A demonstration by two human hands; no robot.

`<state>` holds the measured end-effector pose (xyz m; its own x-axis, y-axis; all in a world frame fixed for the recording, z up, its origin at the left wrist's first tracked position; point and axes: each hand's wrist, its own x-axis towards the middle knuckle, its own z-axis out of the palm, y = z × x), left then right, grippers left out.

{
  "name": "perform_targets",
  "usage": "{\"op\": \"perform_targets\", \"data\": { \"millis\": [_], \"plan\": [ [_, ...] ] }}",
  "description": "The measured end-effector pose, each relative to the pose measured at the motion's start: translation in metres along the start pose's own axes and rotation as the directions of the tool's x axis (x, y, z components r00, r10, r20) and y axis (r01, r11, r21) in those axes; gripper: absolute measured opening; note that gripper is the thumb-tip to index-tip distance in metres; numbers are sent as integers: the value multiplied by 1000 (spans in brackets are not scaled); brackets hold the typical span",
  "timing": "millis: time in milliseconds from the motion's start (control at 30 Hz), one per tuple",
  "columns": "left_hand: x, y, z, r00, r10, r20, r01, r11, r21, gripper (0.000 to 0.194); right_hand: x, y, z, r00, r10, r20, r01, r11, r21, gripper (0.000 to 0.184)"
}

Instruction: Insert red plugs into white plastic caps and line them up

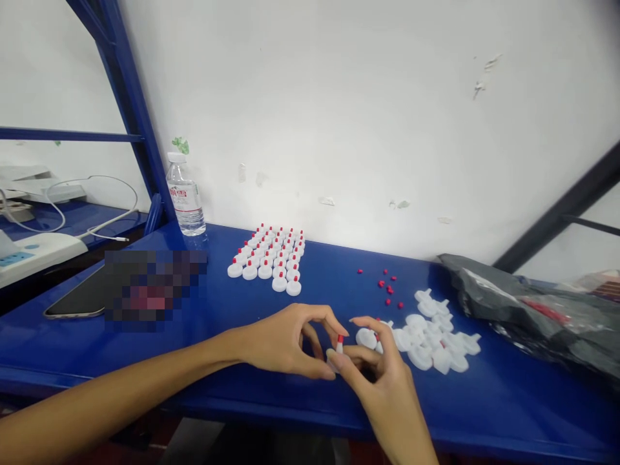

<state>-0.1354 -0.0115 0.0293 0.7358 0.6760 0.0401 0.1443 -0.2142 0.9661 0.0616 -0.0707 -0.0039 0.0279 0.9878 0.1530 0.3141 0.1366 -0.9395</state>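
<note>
In front of me, above the table's near part, a white nozzle cap with a red tip (340, 340) is held between both hands. My left hand (290, 339) curls around it from the left, index fingertip by the red tip and thumb low at the white base. From the right, my right hand (380, 371) has its thumb against the white part, its index finger raised; the other fingers bend behind. Most of the cap's base is hidden by the fingers. Beyond my right hand lies a loose heap of white nozzle caps (420, 355), with several small red tips (390, 290) scattered behind it.
Rows of white caps with red tips (265, 270) stand on the blue table (213, 349). A water bottle (186, 200) stands near the wall at left, with a dark phone (80, 294) in front. A grey plastic bag (513, 310) lies at right; blue metal posts (128, 84) rise at left.
</note>
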Motion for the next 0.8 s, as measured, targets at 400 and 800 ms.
{"op": "perform_targets", "data": {
  "millis": [400,800],
  "plan": [
    [3,-6,7,997,0,-75,3,999,49,44,-1,-5,-1,1000,-2,24,3,1000,-27,48],
    [2,-3,4,996,56,-69,-45,986,162,46,-1,-3,0,1000,7,9,-7,999,-46,51]
  ]
}}
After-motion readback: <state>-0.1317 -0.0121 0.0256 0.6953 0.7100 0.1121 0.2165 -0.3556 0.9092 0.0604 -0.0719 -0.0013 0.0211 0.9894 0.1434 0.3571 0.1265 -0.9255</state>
